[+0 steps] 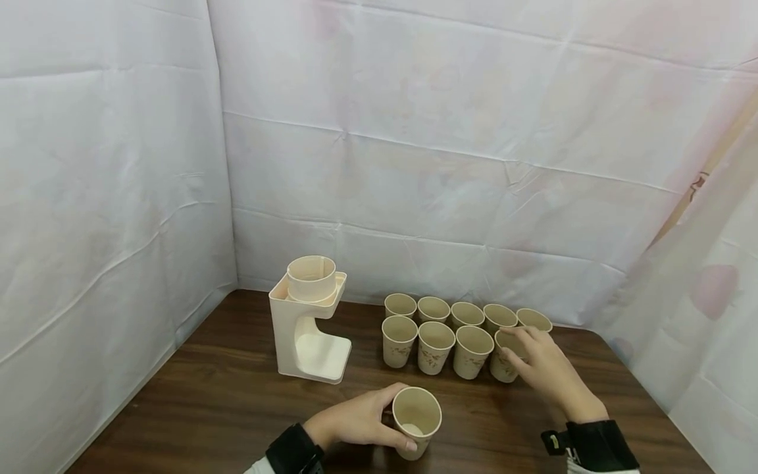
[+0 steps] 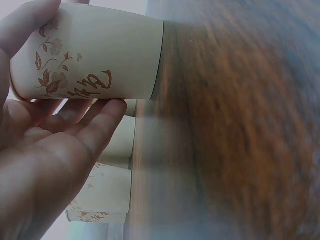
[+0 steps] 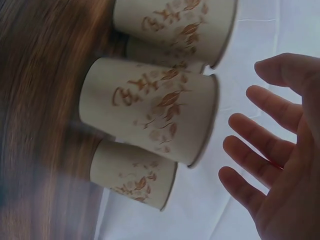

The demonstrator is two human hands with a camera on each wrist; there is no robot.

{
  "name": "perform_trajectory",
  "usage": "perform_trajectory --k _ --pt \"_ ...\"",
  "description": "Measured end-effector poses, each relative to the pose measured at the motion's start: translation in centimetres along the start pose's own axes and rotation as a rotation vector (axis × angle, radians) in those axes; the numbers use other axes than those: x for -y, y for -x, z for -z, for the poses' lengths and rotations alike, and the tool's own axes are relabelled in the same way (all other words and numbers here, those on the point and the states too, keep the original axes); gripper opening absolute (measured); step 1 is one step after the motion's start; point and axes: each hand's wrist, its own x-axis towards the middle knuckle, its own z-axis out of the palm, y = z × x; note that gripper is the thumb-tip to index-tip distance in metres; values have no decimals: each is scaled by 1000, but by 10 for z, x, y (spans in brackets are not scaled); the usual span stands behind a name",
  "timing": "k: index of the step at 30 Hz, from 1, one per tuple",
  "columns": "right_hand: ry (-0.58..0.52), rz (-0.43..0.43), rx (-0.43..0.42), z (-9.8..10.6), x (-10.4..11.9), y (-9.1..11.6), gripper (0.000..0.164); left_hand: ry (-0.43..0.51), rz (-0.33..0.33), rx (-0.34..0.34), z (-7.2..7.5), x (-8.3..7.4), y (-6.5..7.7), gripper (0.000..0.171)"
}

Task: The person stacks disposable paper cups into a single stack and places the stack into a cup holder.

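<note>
My left hand grips a beige paper cup near the front of the table, thumb on one side and fingers on the other. Its brown floral print and lettering show on the cup in the left wrist view. My right hand hovers at the right-hand paper cup of the front row. In the right wrist view, the spread fingers stay apart from the rim of that cup, holding nothing. Part of this cup is hidden behind the hand in the head view.
Several more paper cups stand upright in two rows at the back of the dark wooden table. To their left is a cream-coloured stand with a round holder on top. White cloth hangs behind.
</note>
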Motion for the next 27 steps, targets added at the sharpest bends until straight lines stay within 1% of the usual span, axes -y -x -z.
perform_trajectory --k 4,8,13,20,27 --pt "1 -26 41 -3 -7 -2 37 -4 -9 1 0 0 -1 62" --pt "13 -74 100 -7 -14 -5 39 -3 -15 5 0 0 0 62" --pt "15 -124 153 -9 -22 -6 41 6 -16 8 0 0 -1 62" --pt "26 -142 166 -10 -26 -9 44 -12 -4 -1 -1 1 0 62" --pt "29 -166 197 -8 -25 -10 50 -4 -7 -4 -1 0 0 62"
